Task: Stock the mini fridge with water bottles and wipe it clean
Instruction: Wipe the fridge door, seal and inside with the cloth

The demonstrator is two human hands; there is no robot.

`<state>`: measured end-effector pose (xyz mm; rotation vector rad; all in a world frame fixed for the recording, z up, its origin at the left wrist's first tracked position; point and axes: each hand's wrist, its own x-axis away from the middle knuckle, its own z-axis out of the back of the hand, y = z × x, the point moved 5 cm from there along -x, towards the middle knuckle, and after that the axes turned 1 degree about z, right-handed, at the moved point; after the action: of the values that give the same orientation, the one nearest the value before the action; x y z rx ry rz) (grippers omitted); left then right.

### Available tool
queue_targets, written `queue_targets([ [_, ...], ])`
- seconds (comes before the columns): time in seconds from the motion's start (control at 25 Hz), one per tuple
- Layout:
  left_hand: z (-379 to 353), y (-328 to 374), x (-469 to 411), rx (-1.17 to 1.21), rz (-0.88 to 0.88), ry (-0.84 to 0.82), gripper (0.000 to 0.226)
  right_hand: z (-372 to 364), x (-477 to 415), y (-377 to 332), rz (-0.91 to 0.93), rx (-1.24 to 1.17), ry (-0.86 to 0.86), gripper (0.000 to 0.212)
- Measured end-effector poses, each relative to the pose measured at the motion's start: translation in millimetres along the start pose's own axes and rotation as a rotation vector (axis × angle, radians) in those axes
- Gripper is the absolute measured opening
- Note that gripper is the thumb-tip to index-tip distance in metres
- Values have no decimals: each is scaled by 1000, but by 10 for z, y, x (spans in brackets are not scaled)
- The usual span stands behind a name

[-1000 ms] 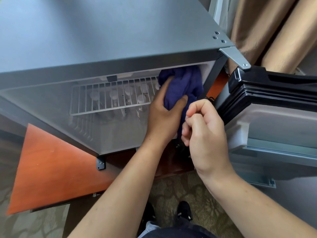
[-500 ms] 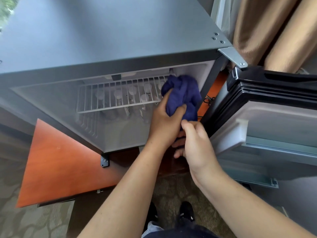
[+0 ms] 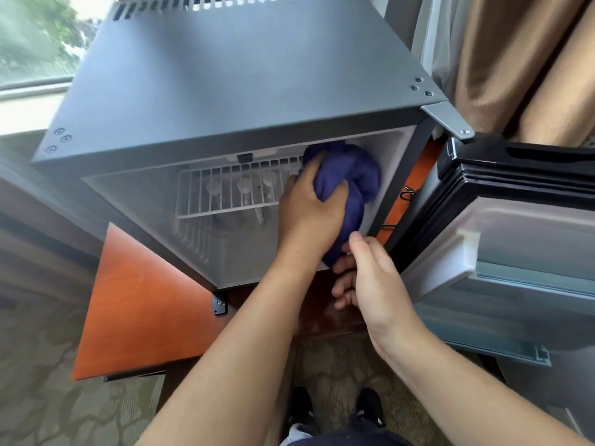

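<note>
The grey mini fridge (image 3: 231, 91) stands open, seen from above. My left hand (image 3: 309, 214) grips a bunched dark blue cloth (image 3: 351, 178) against the upper right inside wall. My right hand (image 3: 370, 281) is just below it, thumb and fingers pinching the hanging lower end of the cloth. Under the white wire shelf (image 3: 225, 191) the caps of several water bottles (image 3: 244, 186) show through the bars.
The fridge door (image 3: 521, 220) is swung open to the right, close to my right arm. The fridge sits on an orange wooden cabinet top (image 3: 138, 304). Tan curtains (image 3: 515, 59) hang at the back right, a window (image 3: 32, 43) at the back left. Patterned carpet and my shoes lie below.
My right hand dropped from in front of the cloth to below it and took hold of its hanging end. My left hand keeps the cloth at the right wall.
</note>
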<state>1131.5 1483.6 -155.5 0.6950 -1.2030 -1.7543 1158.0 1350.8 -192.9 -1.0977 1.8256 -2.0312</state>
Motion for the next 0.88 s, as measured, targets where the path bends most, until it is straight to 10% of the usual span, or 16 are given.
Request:
queue_targets([
  [0.2,-46,79,-260,-238,131,-139,35,10,-50,-109,20,4,-8,21],
  [0.56,239,-343,-101,141,424,-73,10,6,-117,-24,-9,28,-22,14],
  [0.88,1408,-529,-247,-39,340,388,19,-211,-105,-24,-23,74,-95,10],
])
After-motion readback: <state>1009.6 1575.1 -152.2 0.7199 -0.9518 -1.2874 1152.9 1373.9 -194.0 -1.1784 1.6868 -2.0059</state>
